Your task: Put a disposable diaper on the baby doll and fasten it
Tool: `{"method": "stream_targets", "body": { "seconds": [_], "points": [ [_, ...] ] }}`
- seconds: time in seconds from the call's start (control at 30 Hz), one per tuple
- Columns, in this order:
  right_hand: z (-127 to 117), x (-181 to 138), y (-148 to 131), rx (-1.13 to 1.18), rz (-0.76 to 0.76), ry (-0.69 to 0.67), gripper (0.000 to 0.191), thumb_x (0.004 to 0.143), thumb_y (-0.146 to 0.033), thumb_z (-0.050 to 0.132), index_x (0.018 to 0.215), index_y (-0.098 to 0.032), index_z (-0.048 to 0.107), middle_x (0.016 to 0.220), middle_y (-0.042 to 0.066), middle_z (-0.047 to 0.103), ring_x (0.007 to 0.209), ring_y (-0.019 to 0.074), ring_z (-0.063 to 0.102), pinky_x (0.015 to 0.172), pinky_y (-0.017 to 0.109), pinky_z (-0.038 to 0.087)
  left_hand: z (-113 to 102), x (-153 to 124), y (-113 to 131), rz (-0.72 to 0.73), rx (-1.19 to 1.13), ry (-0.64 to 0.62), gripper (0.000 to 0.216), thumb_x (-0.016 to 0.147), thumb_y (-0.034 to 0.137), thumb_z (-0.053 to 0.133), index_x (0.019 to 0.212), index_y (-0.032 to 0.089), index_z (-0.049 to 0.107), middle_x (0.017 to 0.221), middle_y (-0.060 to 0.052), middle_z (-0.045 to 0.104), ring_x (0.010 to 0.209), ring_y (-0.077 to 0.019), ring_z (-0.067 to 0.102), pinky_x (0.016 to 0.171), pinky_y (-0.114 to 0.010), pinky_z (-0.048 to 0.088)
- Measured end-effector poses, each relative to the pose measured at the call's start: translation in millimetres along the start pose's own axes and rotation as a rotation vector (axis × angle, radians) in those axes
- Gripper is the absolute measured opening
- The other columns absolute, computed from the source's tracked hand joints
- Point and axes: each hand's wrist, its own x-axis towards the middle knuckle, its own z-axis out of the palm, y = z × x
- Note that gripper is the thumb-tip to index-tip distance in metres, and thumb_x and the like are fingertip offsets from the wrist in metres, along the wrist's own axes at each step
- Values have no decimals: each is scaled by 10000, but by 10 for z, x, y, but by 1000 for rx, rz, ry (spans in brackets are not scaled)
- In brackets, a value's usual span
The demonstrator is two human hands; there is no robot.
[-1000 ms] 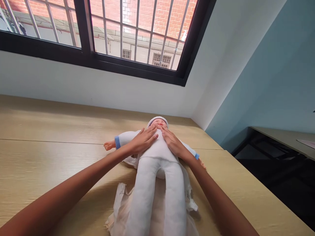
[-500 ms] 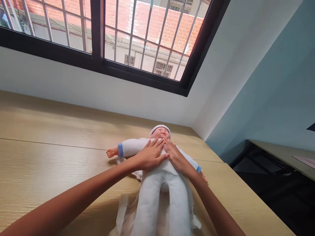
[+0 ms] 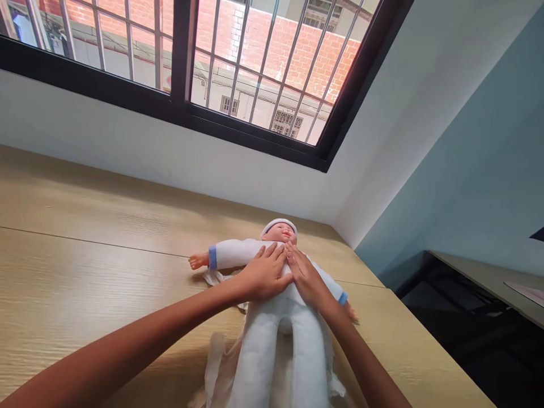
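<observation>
A baby doll (image 3: 278,334) in a white suit with blue cuffs and a white cap lies on its back on the wooden table (image 3: 85,266), head away from me. My left hand (image 3: 264,276) lies flat on the doll's chest, fingers stretched out. My right hand (image 3: 306,276) rests flat beside it on the chest, fingers together and pointing at the doll's chin. Under the doll's legs and body lies a crumpled white cloth (image 3: 216,362).
The table runs against a white wall under a barred window (image 3: 187,62) with a black frame. At the right the table ends at an edge (image 3: 425,334), with a dark gap and another desk (image 3: 488,272) beyond it by a blue wall.
Both hands have slid a little down the doll's chest and closer together. The view has shifted, so the doll sits lower and farther right in the picture.
</observation>
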Motion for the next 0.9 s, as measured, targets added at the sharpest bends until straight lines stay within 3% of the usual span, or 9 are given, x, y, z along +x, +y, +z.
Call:
{"method": "stream_targets", "body": {
  "seconds": [0.07,0.17,0.27,0.43,0.57,0.73,0.9],
  "points": [
    [7,5,20,-24,17,42,669,968,-551,259,1461,-109,355,1548,117,296,1437,221,242,1197,424,171,7,1,-7,-4,-3,15,656,941,442,275,1491,86,233,1570,-167,217,1474,-314,119,1188,-519,150],
    [-10,31,42,-49,-6,84,587,969,-497,295,1406,-126,422,1465,133,415,1376,230,346,1170,414,236,24,6,-21,-5,-6,28,670,936,459,277,1480,69,255,1561,-176,247,1473,-321,123,1187,-521,147],
    [-68,67,31,-51,-71,39,449,964,-428,332,1299,-191,514,1325,108,535,1273,225,458,1117,404,318,37,18,-56,5,-8,29,666,928,450,290,1472,67,272,1557,-169,264,1473,-313,129,1189,-520,137],
    [-99,111,31,-41,-54,12,429,952,-408,353,1269,-183,535,1302,113,548,1265,241,462,1102,424,329,41,33,-124,29,-17,27,664,919,444,305,1481,93,258,1550,-151,292,1467,-267,180,1196,-505,130],
    [-50,74,52,-24,-27,17,515,961,-428,324,1390,-170,443,1438,113,455,1370,230,359,1161,430,245,59,37,-139,24,-26,28,671,932,448,280,1494,86,225,1568,-152,240,1477,-262,141,1196,-505,130],
    [-41,-73,-57,-21,8,-137,660,985,-491,220,1521,-107,212,1599,93,133,1482,190,64,1212,454,34,97,22,-161,27,-43,28,682,960,491,207,1509,87,189,1586,-136,155,1485,-249,89,1201,-487,123],
    [17,-267,-143,-53,-105,-145,646,1003,-495,178,1538,-137,132,1600,57,108,1481,159,41,1216,450,-17,138,-30,-212,24,-50,38,622,971,393,141,1503,78,207,1588,-121,128,1487,-220,55,1210,-457,114]
  ]
}}
